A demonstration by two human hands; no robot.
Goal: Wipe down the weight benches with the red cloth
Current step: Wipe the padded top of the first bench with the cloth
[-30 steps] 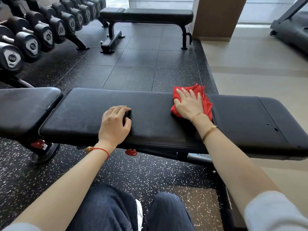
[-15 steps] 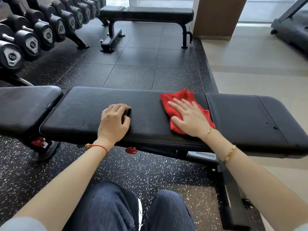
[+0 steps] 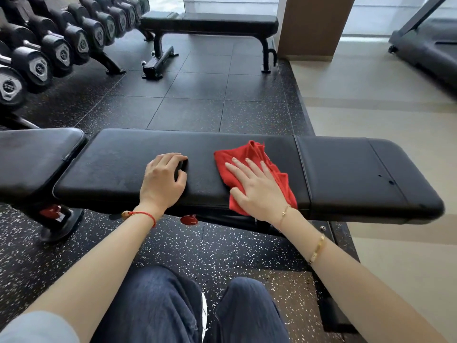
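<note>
floor: black speckled rubber tiles (image 3: 197, 112) | left: dumbbell rack (image 3: 57, 45) | right: beige floor (image 3: 383, 134)

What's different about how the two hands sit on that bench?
The right hand lies flat with straight, spread fingers, pressing the red cloth; the left hand has curled fingers and rests bare on the padding, no cloth beneath. The right hand wears gold bracelets, the left a red string. Both rest on the same long pad of the near bench.
</note>
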